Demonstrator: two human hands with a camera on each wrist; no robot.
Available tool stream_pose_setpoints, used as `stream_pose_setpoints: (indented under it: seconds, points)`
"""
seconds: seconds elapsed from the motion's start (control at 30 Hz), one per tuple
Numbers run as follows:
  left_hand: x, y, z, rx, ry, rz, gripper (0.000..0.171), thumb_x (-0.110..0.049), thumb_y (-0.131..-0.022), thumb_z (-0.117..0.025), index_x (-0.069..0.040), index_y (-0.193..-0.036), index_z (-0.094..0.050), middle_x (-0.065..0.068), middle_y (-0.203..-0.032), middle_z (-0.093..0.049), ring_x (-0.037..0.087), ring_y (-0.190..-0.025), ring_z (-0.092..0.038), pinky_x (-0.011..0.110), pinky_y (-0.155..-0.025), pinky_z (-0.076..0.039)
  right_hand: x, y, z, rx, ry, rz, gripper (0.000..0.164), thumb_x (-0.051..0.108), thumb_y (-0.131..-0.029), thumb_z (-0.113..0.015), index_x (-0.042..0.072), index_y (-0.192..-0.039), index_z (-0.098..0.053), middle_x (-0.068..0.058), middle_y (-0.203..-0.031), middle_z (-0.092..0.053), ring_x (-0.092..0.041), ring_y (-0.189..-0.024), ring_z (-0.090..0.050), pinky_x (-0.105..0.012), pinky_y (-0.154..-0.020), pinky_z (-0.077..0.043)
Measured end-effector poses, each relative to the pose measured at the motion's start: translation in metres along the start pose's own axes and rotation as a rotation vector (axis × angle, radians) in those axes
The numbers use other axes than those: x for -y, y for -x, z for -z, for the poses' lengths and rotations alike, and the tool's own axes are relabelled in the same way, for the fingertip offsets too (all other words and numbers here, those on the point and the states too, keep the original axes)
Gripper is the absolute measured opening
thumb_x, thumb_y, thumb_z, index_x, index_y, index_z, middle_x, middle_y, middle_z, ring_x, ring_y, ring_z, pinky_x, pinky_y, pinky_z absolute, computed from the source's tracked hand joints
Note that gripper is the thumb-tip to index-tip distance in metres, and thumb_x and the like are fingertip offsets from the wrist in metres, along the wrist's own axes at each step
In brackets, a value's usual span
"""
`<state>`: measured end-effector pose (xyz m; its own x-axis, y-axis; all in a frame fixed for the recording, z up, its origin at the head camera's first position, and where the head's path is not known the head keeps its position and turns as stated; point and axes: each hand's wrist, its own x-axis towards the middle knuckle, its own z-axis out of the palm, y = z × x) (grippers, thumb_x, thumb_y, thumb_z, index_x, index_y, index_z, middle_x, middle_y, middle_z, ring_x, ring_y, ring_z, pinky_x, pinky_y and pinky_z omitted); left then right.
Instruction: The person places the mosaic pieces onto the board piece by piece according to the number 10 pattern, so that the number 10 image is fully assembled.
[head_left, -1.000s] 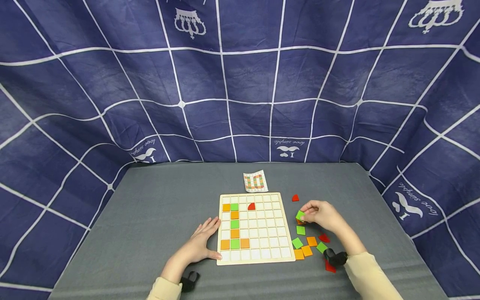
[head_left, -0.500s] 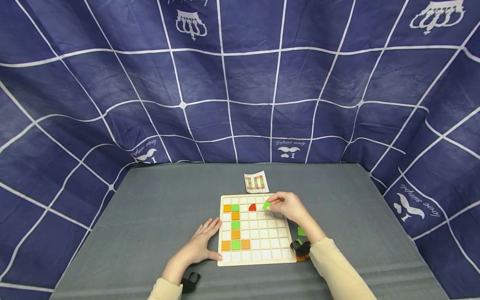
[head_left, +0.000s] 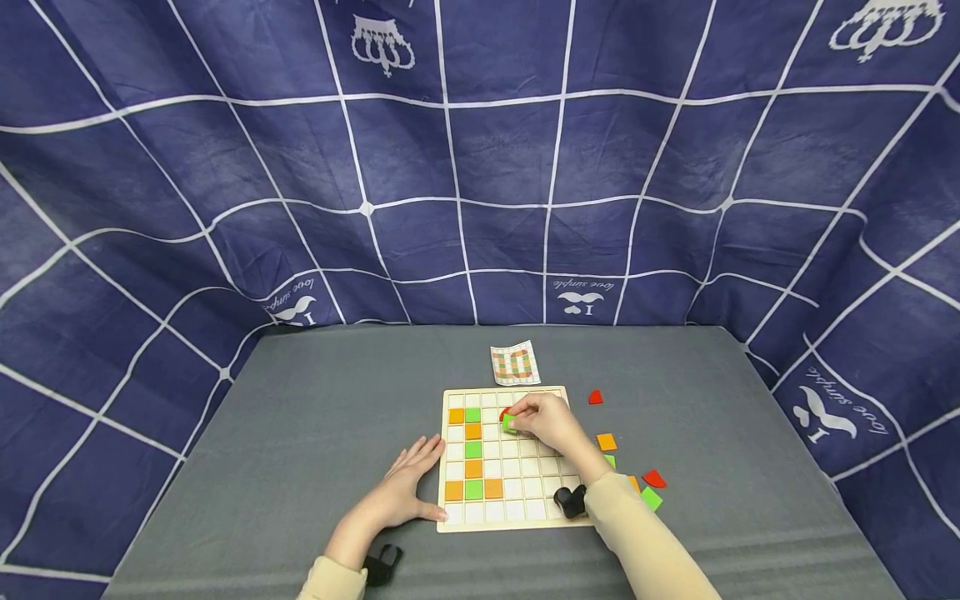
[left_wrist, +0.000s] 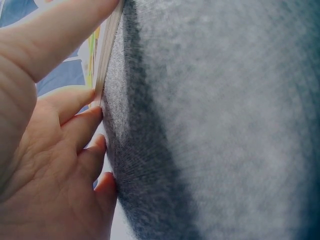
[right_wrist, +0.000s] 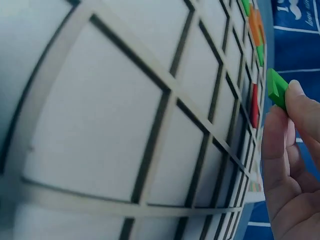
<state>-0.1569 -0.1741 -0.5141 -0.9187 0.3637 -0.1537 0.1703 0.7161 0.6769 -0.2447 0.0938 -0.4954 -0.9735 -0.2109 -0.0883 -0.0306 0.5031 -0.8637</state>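
A wooden grid board (head_left: 517,523) lies on the grey table, with orange and green square tiles in some left-hand cells. My right hand (head_left: 549,421) pinches a green square tile (head_left: 509,424) between thumb and fingers, over the board close to a red quarter-round tile (head_left: 504,412). The right wrist view shows that green tile (right_wrist: 276,89) tilted at the fingertips, with the red tile (right_wrist: 255,106) behind. My left hand (head_left: 397,492) rests with spread fingers against the board's left edge; in the left wrist view its fingertips (left_wrist: 97,111) touch the board's side.
A small pattern card (head_left: 515,364) lies just beyond the board. To the right are loose tiles: a red quarter-round (head_left: 596,397), an orange square (head_left: 606,442), another red piece (head_left: 655,479) and a green square (head_left: 651,499). The right forearm covers others.
My right hand has carried the green tile from the loose tiles at the right, leftward across the board to beside the red tile. The left hand has stayed at the board's edge.
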Motion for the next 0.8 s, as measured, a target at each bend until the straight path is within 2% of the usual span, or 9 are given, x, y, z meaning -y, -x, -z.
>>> stream_pose_setpoints:
  seconds: [0.13, 0.33, 0.63, 0.8]
  points:
    - [-0.002, 0.000, 0.000, -0.003, -0.005, -0.004, 0.111, -0.024, -0.061, -0.092, -0.001, -0.152, -0.034, 0.018, -0.161, -0.027, 0.041, -0.151, -0.016, 0.062, -0.121, -0.011, 0.000, -0.001, -0.002, -0.011, 0.063, 0.001, 0.007, 0.009, -0.080, -0.080, 0.010, -0.085, -0.077, 0.002, -0.074, -0.068, -0.008, -0.066, -0.059, -0.022, -0.062, -0.051]
    - [-0.003, -0.001, 0.001, -0.004, -0.009, -0.008, 0.111, -0.024, -0.061, -0.092, -0.001, -0.152, -0.034, 0.018, -0.161, -0.027, 0.041, -0.151, -0.016, 0.062, -0.121, -0.011, -0.001, 0.000, -0.005, -0.025, 0.146, 0.027, 0.006, 0.010, -0.079, -0.081, 0.012, -0.084, -0.077, 0.003, -0.076, -0.070, -0.008, -0.067, -0.057, -0.024, -0.064, -0.049]
    - [0.001, -0.001, 0.000, 0.004, 0.001, -0.005, 0.111, -0.024, -0.061, -0.092, -0.001, -0.152, -0.033, 0.018, -0.161, -0.027, 0.041, -0.151, -0.016, 0.062, -0.121, -0.011, -0.001, 0.000, -0.011, -0.028, 0.222, 0.054, 0.007, 0.010, -0.079, -0.081, 0.012, -0.084, -0.078, 0.001, -0.084, -0.068, -0.010, -0.076, -0.058, -0.027, -0.071, -0.051]
    - [0.000, -0.001, 0.000, 0.006, 0.000, 0.003, 0.111, -0.024, -0.061, -0.092, -0.002, -0.153, -0.033, 0.017, -0.161, -0.027, 0.040, -0.151, -0.016, 0.061, -0.121, -0.011, 0.000, 0.000, -0.013, -0.027, 0.228, 0.050, 0.014, 0.008, -0.077, -0.082, 0.009, -0.090, -0.077, 0.000, -0.082, -0.063, -0.011, -0.074, -0.055, -0.025, -0.067, -0.048]
